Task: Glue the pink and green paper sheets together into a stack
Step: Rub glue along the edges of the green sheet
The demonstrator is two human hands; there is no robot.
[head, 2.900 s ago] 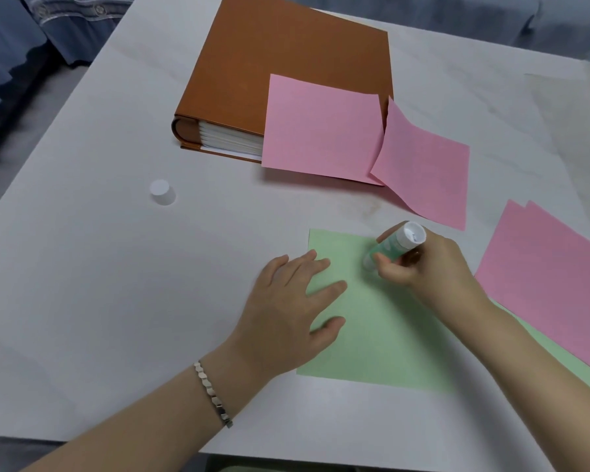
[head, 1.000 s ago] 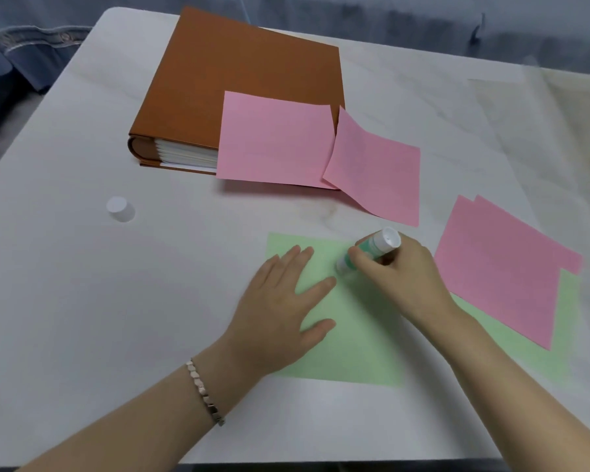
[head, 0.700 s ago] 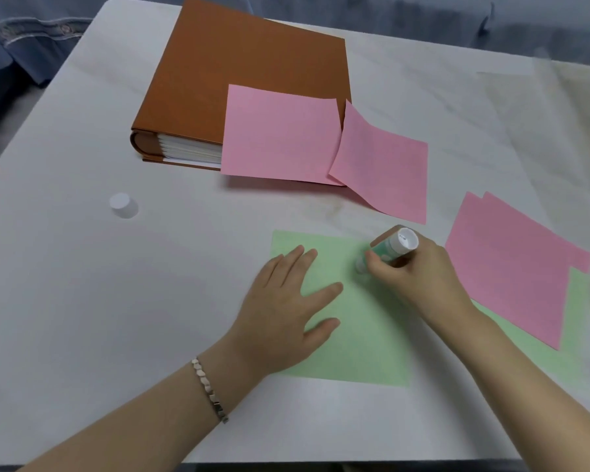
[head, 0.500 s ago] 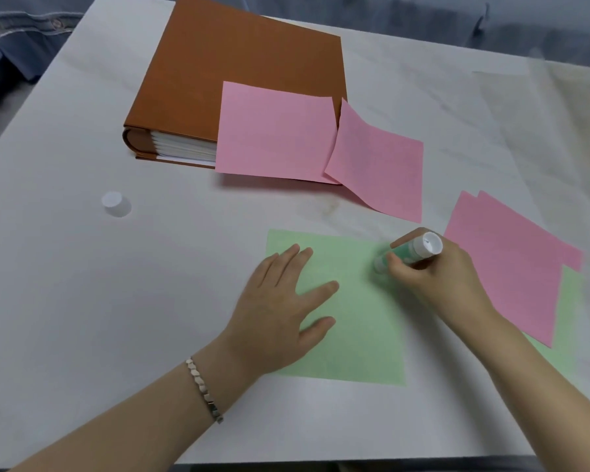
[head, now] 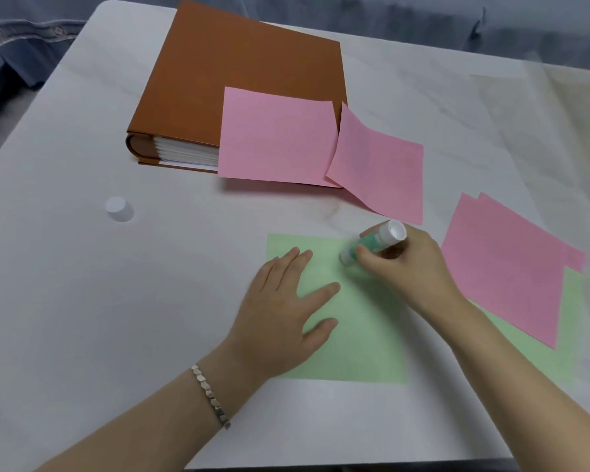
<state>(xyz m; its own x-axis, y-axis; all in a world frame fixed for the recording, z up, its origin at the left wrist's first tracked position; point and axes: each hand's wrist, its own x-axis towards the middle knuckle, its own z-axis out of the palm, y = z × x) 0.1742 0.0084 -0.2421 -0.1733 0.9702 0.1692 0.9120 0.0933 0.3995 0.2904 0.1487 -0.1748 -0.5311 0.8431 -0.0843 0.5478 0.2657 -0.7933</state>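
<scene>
Now: right hand [head: 410,269] grips glue stick [head: 372,241], tip down on green sheet [head: 355,342]; label unreadable. Left hand [head: 280,311] flat, fingers straight, pressing same sheet. Four pink sheets [head: 276,137]: two at brown binder [head: 246,80], overlapped pink pair [head: 504,267] atop second green sheet [head: 573,301]. One white cap [head: 119,209] apart on pale marbled surface [head: 82,301].

A single camera, worn on the person's head, looked forward and steeply down across the white marbled tabletop [head: 82,301] from its near side. It sat close. Both forearms entered from the bottom edge, with the left hand [head: 280,311] mid-frame and the right hand [head: 413,270] beside it gripping a green-and-white plastic glue stick [head: 372,243] just right of centre. The thick brown hardcover binder [head: 246,80] lay towards the top, and blue-grey fabric [head: 423,15] showed beyond the far edge. The wide lens bowed the table's edges.
</scene>
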